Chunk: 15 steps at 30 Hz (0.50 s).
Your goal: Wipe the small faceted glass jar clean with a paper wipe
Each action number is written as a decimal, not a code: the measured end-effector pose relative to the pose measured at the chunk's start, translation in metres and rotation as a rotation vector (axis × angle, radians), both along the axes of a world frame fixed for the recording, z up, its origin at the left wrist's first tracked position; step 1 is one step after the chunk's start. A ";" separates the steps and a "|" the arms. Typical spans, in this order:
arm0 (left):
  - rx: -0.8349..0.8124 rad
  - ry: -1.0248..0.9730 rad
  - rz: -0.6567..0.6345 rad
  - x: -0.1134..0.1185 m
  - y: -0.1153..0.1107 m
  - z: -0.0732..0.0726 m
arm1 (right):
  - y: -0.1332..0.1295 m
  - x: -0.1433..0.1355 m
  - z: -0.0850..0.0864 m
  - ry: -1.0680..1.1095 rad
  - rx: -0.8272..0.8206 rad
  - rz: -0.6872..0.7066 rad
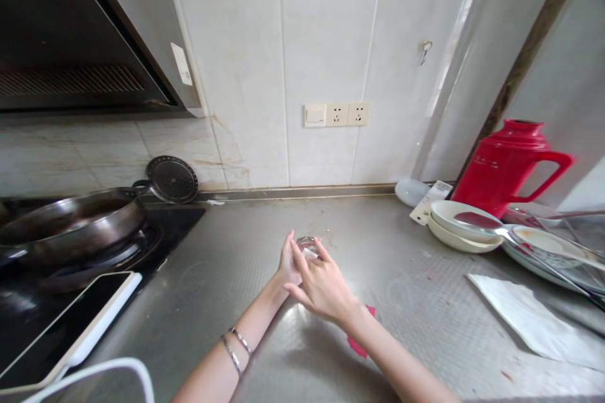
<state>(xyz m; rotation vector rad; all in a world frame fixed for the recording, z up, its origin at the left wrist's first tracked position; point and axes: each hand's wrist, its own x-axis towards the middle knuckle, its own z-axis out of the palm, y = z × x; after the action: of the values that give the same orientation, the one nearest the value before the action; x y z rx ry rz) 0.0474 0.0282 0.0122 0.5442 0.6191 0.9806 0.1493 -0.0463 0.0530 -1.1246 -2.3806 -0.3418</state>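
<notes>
Because my two hands close around it, I see only the rim of a small clear glass [307, 243] on the dimpled steel worktop [401, 302]. My left hand [289, 264] cups its side; my right hand [322, 284] wraps it, fingers spread, hiding a red scrap [359, 346].

Red jug [508, 164], white bowls [460, 220]

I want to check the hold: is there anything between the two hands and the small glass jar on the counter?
Nothing visible. The left hand and right hand both close directly around the small glass jar.
</notes>
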 end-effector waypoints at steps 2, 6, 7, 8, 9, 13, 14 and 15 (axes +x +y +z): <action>-0.005 -0.089 -0.046 0.000 0.002 -0.006 | 0.001 0.003 0.000 0.021 -0.025 0.035; -0.005 -0.172 -0.036 0.002 0.005 -0.015 | 0.005 0.005 -0.005 0.041 -0.025 0.032; -0.009 -0.191 -0.030 0.003 0.005 -0.015 | 0.006 0.004 -0.007 0.042 -0.019 0.006; -0.012 -0.210 -0.024 0.004 0.005 -0.015 | 0.006 0.004 -0.009 0.045 -0.011 -0.025; -0.014 -0.228 -0.019 0.005 0.005 -0.014 | 0.006 0.003 -0.010 0.048 -0.003 -0.055; -0.040 -0.235 -0.018 0.004 0.003 -0.006 | 0.006 -0.001 -0.008 0.046 0.013 -0.131; -0.054 -0.215 -0.022 0.003 0.002 -0.003 | 0.005 -0.001 -0.006 0.038 0.007 -0.132; -0.062 -0.189 -0.028 0.002 0.002 -0.001 | 0.004 -0.002 -0.005 0.024 -0.007 -0.120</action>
<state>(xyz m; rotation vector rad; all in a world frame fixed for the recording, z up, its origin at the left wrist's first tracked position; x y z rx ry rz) 0.0495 0.0297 0.0109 0.3988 0.4701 0.9705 0.1474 -0.0420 0.0481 -1.2714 -2.3000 -0.3586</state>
